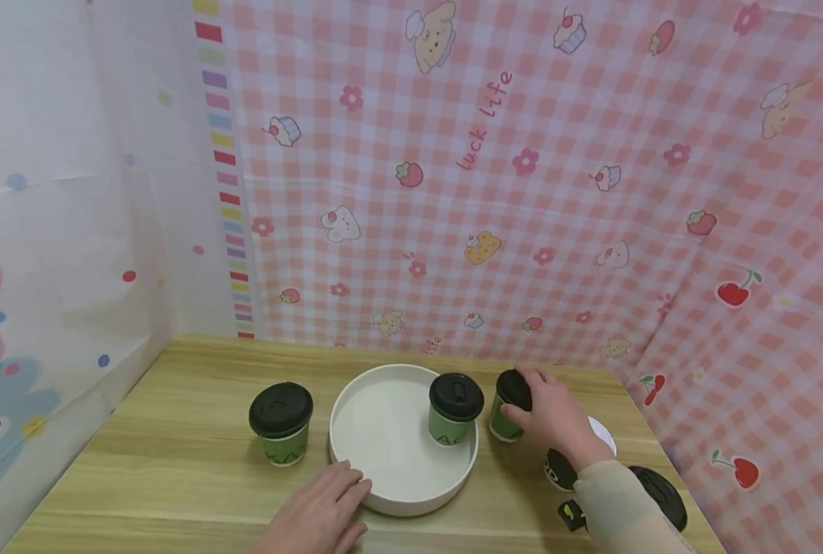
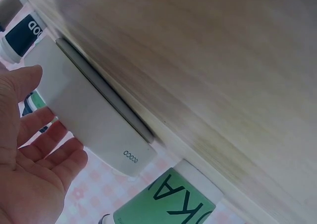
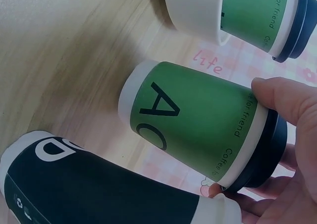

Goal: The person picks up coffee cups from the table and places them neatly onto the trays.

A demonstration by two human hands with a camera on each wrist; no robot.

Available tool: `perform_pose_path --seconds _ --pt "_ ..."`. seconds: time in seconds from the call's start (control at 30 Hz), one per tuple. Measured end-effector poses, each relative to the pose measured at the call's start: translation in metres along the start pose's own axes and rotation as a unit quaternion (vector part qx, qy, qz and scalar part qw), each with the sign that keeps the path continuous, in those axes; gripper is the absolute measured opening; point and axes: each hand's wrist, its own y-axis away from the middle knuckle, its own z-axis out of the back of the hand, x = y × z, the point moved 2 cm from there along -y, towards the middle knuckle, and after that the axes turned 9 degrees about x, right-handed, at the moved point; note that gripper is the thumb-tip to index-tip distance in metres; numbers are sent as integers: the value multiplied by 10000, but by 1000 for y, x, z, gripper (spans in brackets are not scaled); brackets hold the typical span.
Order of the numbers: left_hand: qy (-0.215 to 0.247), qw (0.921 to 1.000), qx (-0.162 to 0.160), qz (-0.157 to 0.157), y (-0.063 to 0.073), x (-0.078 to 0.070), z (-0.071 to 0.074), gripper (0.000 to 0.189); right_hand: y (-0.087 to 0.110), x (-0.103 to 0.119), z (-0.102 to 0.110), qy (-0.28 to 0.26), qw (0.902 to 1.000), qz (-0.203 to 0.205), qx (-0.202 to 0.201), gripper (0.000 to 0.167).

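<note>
At the top of a green paper coffee cup (image 3: 193, 120) with a black lid, my right hand (image 1: 557, 415) grips with the thumb on one side and fingers on the other. This cup stands on the table just right of a round white tray (image 1: 376, 438). A second lidded green cup (image 1: 450, 423) is upright inside the tray, at its right side. My left hand (image 1: 321, 508) is at the tray's front left rim, fingers slightly bent and touching it. Left of the tray stands a third lidded green cup (image 1: 282, 431).
A dark paper cup (image 3: 99, 184) without a lid is beside my right forearm, partly hidden by it. Near the right table edge lie a black lid (image 1: 664, 496) and a small black object (image 1: 572, 514). Checked cloth (image 1: 383, 231) hangs behind the wooden table.
</note>
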Motion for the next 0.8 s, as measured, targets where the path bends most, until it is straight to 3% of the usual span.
perform_pose_path --seconds 0.43,0.63,0.8 --pt "-404 9970 -639 -177 2 -1 -2 50 4 0 8 32 10000 8 -71 80" --pt "-455 9967 -656 -168 2 -2 -2 51 8 0 12 16 9997 92 -221 80" --pt "-425 9979 -487 -102 2 -2 -2 51 13 -2 16 -10 9992 215 -346 80"
